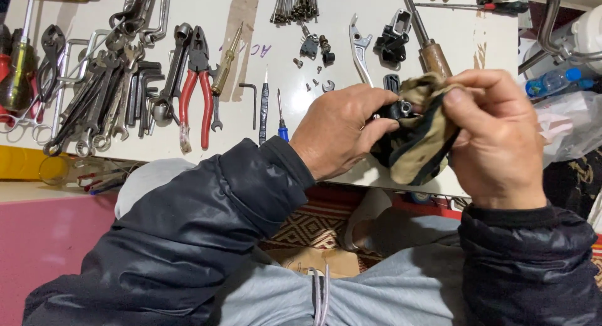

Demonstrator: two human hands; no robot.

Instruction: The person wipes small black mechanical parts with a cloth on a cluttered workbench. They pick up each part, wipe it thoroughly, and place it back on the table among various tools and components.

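Observation:
My left hand (342, 130) grips a small black metal part (397, 109) with a shiny round fitting, held just above the near edge of a white work board (251, 128). My right hand (498, 134) pinches a dirty tan and dark rag (419, 134) that wraps around the part's right and lower sides. Both hands meet at the part, and much of it is hidden by the fingers and the cloth. Dark padded jacket sleeves cover both forearms.
On the board lie several wrenches (106, 94), red-handled pliers (195, 87), small screwdrivers (281, 116), a hex key (251, 103), a silver lever (360, 47), black parts (392, 40), loose screws and a wooden-handled tool (433, 53). A plastic bag (567, 125) sits right.

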